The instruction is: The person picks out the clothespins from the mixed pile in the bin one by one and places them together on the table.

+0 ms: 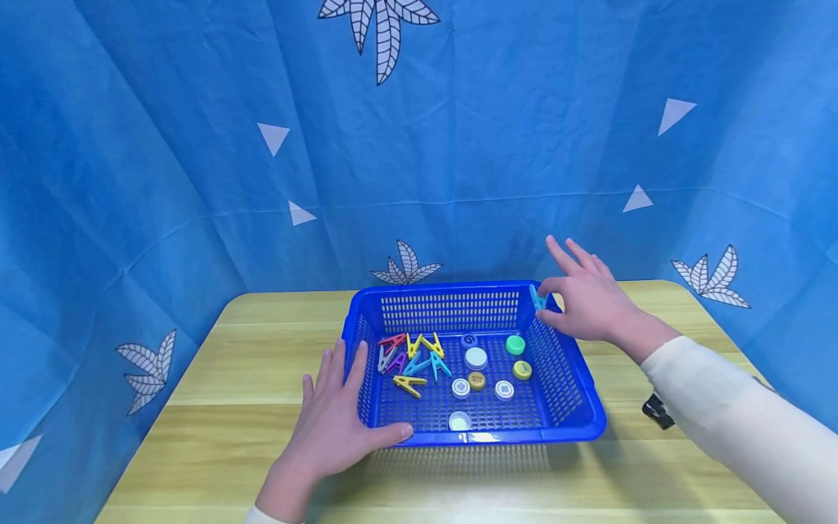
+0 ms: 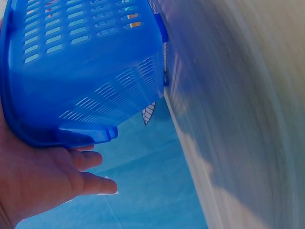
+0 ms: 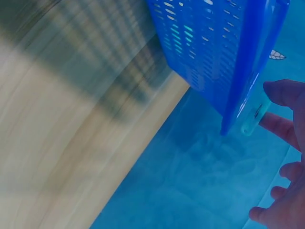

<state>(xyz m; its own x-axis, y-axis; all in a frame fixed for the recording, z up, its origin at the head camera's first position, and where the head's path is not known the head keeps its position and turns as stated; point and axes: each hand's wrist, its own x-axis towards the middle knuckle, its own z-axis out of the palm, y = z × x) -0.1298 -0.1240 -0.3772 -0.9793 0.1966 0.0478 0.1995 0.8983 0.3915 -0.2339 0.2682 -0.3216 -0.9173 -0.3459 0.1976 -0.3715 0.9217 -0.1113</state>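
Note:
A blue plastic basket (image 1: 511, 436) with slotted walls stands on the table. My left hand (image 1: 334, 418) lies against its left front corner, fingers spread along the left side and thumb by the front rim. At the back right corner, my right hand (image 1: 585, 295) pinches a light blue clothespin (image 1: 538, 298) between thumb and index finger, the other fingers extended. The right wrist view has this clothespin (image 3: 256, 114) right beside the rim; whether it clips the rim I cannot tell. Inside, several clothespins (image 1: 409, 385) lie on the left and several bottle caps (image 1: 476, 357) on the right.
The wooden table (image 1: 229, 393) extends on both sides of the basket and in front of it. A blue patterned cloth (image 1: 458, 145) hangs behind and around the table. Near the right forearm is a small black object (image 1: 657, 412), partly hidden by the sleeve.

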